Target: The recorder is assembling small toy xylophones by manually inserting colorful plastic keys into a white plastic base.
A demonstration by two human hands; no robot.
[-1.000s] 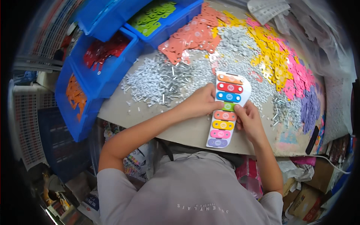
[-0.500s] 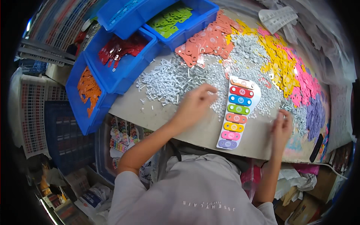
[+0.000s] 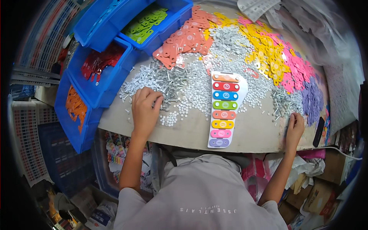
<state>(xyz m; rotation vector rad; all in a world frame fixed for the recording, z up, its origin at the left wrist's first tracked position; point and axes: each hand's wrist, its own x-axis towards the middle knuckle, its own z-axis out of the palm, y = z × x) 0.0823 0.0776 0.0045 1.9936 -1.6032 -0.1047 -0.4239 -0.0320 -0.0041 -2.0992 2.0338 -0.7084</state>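
Note:
A toy xylophone with a white base and a row of several coloured bars [image 3: 224, 105] lies in the middle of the table. Some upper bars have white caps at their ends. To its left, my left hand [image 3: 145, 109] reaches onto a pile of white pins [image 3: 145, 78], thumb and fingers drawn together; what they pinch is too small to make out. At the right, beside a heap of silver screws [image 3: 283, 100], my right hand [image 3: 294, 128] has its fingertips closed together. Anything between them is hidden.
Blue bins with red [image 3: 101, 63], green [image 3: 145, 25] and orange bars [image 3: 75, 105] stand at the left. Loose salmon [image 3: 186, 40], yellow [image 3: 268, 57], pink [image 3: 301, 69] and purple bars [image 3: 312, 96] cover the far and right table. Small white caps [image 3: 195, 90] lie scattered around the toy.
My left hand has moved left, away from beside the toy xylophone and onto the pin pile. My right hand has shifted slightly down beside the screws. The whole view has shifted somewhat.

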